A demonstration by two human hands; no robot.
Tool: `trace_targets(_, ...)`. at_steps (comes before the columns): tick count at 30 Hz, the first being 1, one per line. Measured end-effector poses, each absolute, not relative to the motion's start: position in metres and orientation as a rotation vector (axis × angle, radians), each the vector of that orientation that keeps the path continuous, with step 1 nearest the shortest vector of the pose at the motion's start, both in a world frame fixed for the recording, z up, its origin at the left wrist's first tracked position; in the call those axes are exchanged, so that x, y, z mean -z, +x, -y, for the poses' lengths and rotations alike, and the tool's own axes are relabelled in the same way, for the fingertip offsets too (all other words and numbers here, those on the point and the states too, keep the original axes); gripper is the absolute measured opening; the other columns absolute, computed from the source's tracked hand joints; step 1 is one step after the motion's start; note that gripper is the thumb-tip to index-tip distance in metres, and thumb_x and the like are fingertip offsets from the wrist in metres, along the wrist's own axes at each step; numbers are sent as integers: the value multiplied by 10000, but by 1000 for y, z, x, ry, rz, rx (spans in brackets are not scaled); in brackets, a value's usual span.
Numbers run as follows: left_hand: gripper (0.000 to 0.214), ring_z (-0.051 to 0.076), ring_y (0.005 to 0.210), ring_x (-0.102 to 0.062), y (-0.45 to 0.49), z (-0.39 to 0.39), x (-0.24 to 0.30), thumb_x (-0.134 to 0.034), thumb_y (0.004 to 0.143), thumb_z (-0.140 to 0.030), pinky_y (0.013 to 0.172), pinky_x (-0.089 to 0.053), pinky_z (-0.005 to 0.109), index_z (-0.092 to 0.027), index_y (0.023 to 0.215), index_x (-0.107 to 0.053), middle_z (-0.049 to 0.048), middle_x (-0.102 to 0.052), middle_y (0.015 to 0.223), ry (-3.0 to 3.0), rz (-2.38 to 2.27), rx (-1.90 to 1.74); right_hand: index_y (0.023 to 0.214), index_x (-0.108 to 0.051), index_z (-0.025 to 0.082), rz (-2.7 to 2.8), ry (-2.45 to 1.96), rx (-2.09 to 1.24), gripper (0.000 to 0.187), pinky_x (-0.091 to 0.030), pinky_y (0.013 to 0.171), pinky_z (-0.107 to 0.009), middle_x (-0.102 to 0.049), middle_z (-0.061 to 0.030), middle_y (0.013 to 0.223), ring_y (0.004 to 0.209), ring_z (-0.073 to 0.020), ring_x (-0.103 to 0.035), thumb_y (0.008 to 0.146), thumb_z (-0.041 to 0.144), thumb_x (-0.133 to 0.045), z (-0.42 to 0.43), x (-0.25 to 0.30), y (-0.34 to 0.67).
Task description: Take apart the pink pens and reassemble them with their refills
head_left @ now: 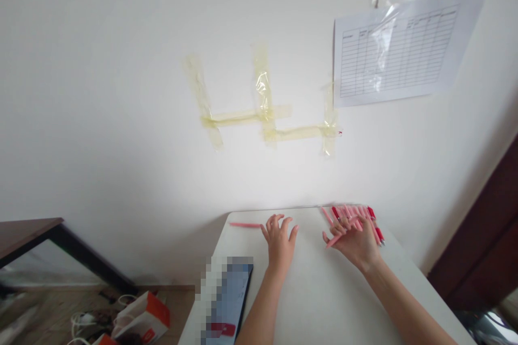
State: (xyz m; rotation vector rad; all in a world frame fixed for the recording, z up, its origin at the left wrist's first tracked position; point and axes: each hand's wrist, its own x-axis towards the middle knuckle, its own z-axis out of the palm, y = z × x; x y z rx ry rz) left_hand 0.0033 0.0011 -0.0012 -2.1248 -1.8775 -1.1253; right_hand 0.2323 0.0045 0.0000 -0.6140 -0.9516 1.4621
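My left hand [279, 241] rests palm down on the white table [319, 291], fingers spread, holding nothing. A single pink pen [245, 225] lies just left of it near the table's far edge. My right hand [353, 241] lies over a row of several pink and red pens [353, 212] at the far right of the table. A pink pen [334, 241] sticks out between its fingers.
A white wall rises behind the table with yellowed tape strips [263, 113] and a printed form sheet [400, 54]. A dark tablet-like object [229, 302] lies at the table's left edge. A white and orange box [141, 318] and cables lie on the floor at left.
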Motion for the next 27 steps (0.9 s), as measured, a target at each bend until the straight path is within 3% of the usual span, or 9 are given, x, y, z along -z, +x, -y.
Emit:
trace_targets(5, 245, 283, 1279, -442, 3, -1, 2, -526, 932, -340, 1109, -263, 687, -295, 1132, -660, 81, -563, 1259, -2124, 1869, 1128, 596, -359, 247, 763, -528, -1556, 494, -491, 871, -589, -363, 33, 594, 576, -157, -392, 861, 662, -396, -5, 1, 233)
trace_targets(15, 249, 272, 1268, -481, 3, -1, 3, -565, 908, -305, 1092, -326, 656, -286, 1141, -650, 82, -585, 1264, -2155, 1912, 1088, 629, -388, 249, 781, -588, -1552, 604, -501, 865, -581, -384, 27, 600, 576, -158, -422, 861, 796, -276, -4, -4, 230)
trace_targets(18, 284, 271, 1312, -463, 2, -4, 9, -526, 921, -284, 1111, -285, 679, -276, 1191, -616, 92, -569, 1324, -2238, 1978, 1045, 648, -455, 249, 750, -569, -1587, 595, -499, 881, -576, -443, 15, 622, 604, -166, -462, 849, 794, -330, -2, -5, 230)
trace_targets(24, 348, 293, 1406, -375, 2, -7, 18, -537, 910, -297, 1150, -236, 665, -283, 1252, -595, 92, -533, 1415, -2331, 2094, 907, 926, -657, 265, 520, -431, -1743, 214, -503, 947, -517, -594, 18, 772, 732, -151, -565, 802, 436, -621, 0, -7, 234)
trace_targets(27, 356, 295, 1410, -373, 3, -6, 18, -539, 908, -299, 1157, -229, 661, -283, 1259, -596, 97, -518, 1428, -2343, 2099, 884, 1052, -668, 262, 509, -516, -1706, 318, -521, 942, -496, -611, 32, 769, 738, -139, -585, 733, 262, -659, -5, -4, 236)
